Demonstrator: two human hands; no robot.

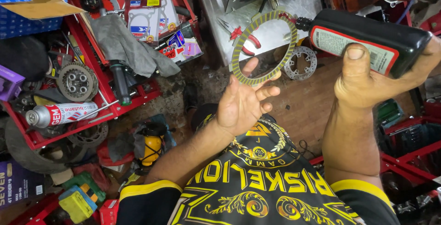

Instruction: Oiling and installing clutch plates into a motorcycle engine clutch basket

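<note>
My left hand [243, 101] holds up a thin friction ring [248, 71] with yellowish segments round its rim, gripped by the fingertips at its lower edge. My right hand [367, 80] grips a black plastic bottle [367, 39] with a white and red label, tilted so its black cap end [303, 23] points at the ring's upper right edge. The bottle's neck almost touches the ring. Whether anything flows from it I cannot tell.
A red tool tray [115, 110] at left holds a clutch hub [77, 81], a grey rag [124, 46], gasket packets and a spray can [59, 114]. A metal bench [271, 32] carries red-handled pliers [243, 39]; a brake disc [301, 63] lies on the floor.
</note>
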